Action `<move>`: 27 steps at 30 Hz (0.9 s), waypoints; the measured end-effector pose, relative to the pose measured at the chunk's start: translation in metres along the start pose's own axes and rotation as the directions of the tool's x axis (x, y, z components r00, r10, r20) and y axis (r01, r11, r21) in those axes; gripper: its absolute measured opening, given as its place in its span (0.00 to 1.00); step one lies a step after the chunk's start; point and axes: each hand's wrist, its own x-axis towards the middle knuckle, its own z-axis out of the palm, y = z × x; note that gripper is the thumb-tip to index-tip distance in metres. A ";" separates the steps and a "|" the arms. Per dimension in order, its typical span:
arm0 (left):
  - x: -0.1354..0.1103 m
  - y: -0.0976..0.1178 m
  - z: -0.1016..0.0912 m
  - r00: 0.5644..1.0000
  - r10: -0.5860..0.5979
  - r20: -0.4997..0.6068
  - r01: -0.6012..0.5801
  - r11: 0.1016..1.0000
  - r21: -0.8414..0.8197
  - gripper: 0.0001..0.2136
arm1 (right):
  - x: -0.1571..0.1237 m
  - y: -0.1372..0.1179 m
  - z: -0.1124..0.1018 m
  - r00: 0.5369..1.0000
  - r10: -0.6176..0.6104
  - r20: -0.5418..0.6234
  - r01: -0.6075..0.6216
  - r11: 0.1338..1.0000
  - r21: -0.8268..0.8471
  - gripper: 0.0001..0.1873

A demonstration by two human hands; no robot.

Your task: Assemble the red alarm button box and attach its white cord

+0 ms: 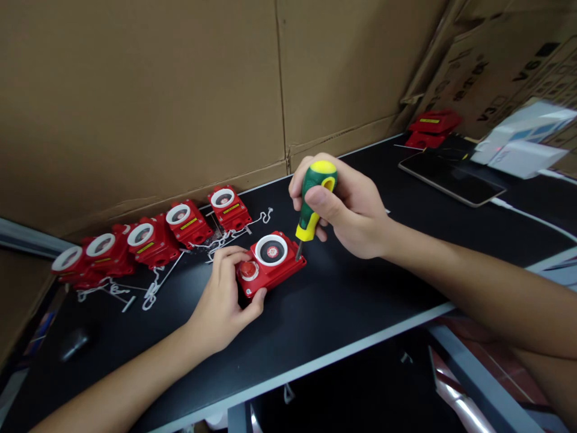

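Observation:
A red alarm box (288,269) with a white-ringed round grille and a red button lies on the black table. My left hand (228,300) grips its left end, thumb on the near side and fingers on the far side. In my right hand (356,210) is a screwdriver (311,207) with a green and yellow handle, closed round by the fingers. The screwdriver stands nearly upright, its tip at the right corner of the box. Whether a screw sits under the tip is too small to tell.
Several similar red boxes (189,224) with white cords stand in a row at the back left. A black mouse (75,344) lies front left. At the right are a phone (453,177), a white device (523,144) and more red parts (433,125). Cardboard (180,90) walls the back.

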 end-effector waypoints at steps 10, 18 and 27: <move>0.000 -0.001 0.000 1.000 -0.001 0.002 0.001 1.000 0.003 0.19 | 0.005 -0.005 0.003 0.994 0.107 0.039 -0.110 0.989 0.102 0.32; 0.000 -0.001 0.001 1.000 0.007 -0.005 -0.007 1.000 0.005 0.20 | 0.006 -0.009 -0.001 0.993 0.044 -0.105 -0.044 0.999 -0.001 0.32; 0.000 0.001 0.000 1.000 -0.012 0.012 0.012 1.000 0.005 0.20 | 0.003 -0.007 -0.004 0.999 -0.001 -0.033 -0.001 0.998 -0.069 0.28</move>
